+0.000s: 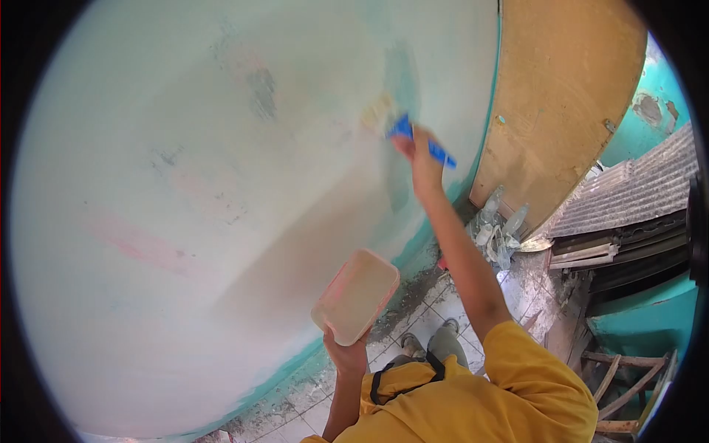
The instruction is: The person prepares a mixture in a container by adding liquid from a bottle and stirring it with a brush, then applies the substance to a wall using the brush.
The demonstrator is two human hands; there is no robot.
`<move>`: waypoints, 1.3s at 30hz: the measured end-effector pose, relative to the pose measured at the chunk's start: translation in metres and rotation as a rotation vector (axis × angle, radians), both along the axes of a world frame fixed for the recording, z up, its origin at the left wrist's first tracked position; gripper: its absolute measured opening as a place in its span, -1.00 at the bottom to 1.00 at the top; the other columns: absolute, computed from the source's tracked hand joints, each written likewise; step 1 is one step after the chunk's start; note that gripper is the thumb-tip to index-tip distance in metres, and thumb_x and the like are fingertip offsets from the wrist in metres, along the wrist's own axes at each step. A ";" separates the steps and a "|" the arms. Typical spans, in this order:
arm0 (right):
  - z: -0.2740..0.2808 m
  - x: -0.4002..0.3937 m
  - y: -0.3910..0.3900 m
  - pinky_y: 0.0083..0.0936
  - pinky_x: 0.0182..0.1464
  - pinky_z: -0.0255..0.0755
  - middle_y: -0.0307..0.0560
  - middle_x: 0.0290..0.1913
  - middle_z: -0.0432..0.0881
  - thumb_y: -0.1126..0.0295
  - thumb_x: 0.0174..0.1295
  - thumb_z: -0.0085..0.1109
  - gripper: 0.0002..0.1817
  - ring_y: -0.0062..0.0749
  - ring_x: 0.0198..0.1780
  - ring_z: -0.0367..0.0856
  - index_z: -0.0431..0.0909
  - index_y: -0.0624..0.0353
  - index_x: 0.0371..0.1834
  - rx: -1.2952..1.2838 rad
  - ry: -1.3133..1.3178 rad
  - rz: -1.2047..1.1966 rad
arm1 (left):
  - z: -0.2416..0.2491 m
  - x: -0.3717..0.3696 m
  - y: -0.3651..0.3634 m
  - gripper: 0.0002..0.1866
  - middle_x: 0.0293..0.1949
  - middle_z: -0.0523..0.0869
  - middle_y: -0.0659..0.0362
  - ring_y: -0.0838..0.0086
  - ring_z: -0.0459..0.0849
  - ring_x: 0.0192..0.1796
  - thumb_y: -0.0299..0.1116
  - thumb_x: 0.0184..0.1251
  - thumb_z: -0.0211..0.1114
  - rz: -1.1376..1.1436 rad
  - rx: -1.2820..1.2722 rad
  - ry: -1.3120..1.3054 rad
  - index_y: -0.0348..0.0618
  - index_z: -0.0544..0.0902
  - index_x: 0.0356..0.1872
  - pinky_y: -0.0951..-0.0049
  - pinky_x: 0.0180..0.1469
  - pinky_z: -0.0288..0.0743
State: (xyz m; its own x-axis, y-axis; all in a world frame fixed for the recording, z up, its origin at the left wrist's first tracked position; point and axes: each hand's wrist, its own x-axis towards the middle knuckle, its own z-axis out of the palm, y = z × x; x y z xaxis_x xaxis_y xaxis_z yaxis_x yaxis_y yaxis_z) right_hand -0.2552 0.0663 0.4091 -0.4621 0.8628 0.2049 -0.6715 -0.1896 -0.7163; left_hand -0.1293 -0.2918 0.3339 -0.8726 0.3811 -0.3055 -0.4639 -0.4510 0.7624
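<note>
Blue-handled brush (399,127) is gripped in the closed right hand (419,152); the left hand (347,353), partly curled, holds a tray (359,294).

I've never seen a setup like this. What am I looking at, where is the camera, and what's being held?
There is no machine here, just a person's two bare hands. The one picture comes from a camera worn on the head, looking forward and down. The right hand holds a brush, its bristles at a pale wall with pink, grey and teal patches. The left hand holds a shallow tub; what is in it is hard to tell. Below is a tiled floor, with clear plastic bottles near a brown board. The dark corners are the edge of the camera's round view.
</note>
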 end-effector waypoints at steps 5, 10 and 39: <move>-0.161 0.022 -0.030 -0.41 -0.05 0.70 0.05 -0.14 0.75 0.19 0.50 0.13 -0.63 -0.31 -0.20 0.78 0.54 0.35 0.04 -0.182 -0.351 -0.031 | -0.003 0.001 -0.004 -0.32 0.36 0.47 0.20 0.23 0.52 0.34 0.26 0.50 -0.05 0.033 0.006 -0.017 0.09 0.32 0.47 0.05 0.27 0.45; -0.095 0.014 -0.009 -0.46 -0.22 0.66 0.01 -0.28 0.75 0.21 0.45 0.17 -0.65 -0.40 -0.32 0.74 0.56 0.38 -0.06 0.101 -0.354 -0.096 | -0.005 -0.002 -0.008 -0.34 0.36 0.48 0.22 0.26 0.50 0.35 0.26 0.50 -0.05 0.030 0.000 -0.036 0.11 0.33 0.45 0.05 0.27 0.43; 0.162 0.006 -0.004 -0.52 -0.03 0.61 -0.04 -0.24 0.77 0.20 0.48 0.12 -0.65 -0.43 -0.24 0.75 0.66 0.31 -0.03 0.477 -0.087 -0.097 | 0.002 -0.001 -0.009 -0.41 0.32 0.50 0.20 0.24 0.52 0.35 0.16 0.58 -0.12 -0.027 -0.031 0.040 0.05 0.36 0.43 0.02 0.33 0.43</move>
State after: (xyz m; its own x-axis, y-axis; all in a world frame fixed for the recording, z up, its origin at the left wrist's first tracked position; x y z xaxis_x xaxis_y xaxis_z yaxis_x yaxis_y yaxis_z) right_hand -0.2490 0.0624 0.5707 -0.4173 0.7221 0.5518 -0.6034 0.2339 -0.7624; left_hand -0.1303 -0.3010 0.3356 -0.8741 0.3953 -0.2823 -0.4441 -0.4145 0.7944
